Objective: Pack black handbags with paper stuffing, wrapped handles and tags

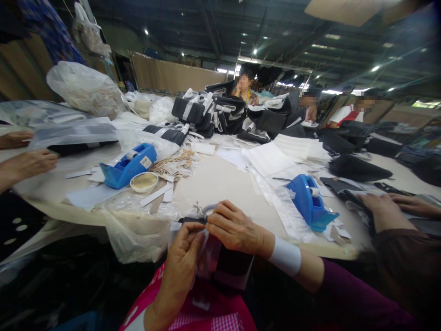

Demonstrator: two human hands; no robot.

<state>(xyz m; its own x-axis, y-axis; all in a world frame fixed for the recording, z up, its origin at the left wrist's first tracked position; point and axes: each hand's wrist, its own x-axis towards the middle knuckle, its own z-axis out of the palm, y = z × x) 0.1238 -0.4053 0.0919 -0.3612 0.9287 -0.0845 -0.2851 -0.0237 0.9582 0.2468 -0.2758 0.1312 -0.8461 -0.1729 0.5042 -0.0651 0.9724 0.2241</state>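
Here, the left hand (184,257) has its grip closed, thumb and forefinger pinched together on the upper edge of a black pack (236,269) wrapped in translucent film; the pack lies below and between the hands, in front of the pink apron (223,310), at the near rim of the table (223,179). The right hand (237,230) shuts its bent fingers on the same upper edge, tips almost meeting the left ones, though just what they pinch is partly hidden; a white band (285,255) circles that wrist. Across the table, from the left, come a co-worker's hand (32,165) beside plastic film (76,131), a full plastic bag (86,87), a blue tape dispenser (129,166), a small bowl (144,180) of something yellowish, then a heap of tags (177,166). Farther back rises a black pile (193,111), with white sheets (272,157) to its right, then a second dispenser (308,197) and another co-worker's hand (384,211) on dark goods. Around this, a patterned blue cloth (51,32) hangs at left, a brown partition (172,73) stands behind, people sit beyond the pile, and small lamps dot the dark ceiling (275,27).
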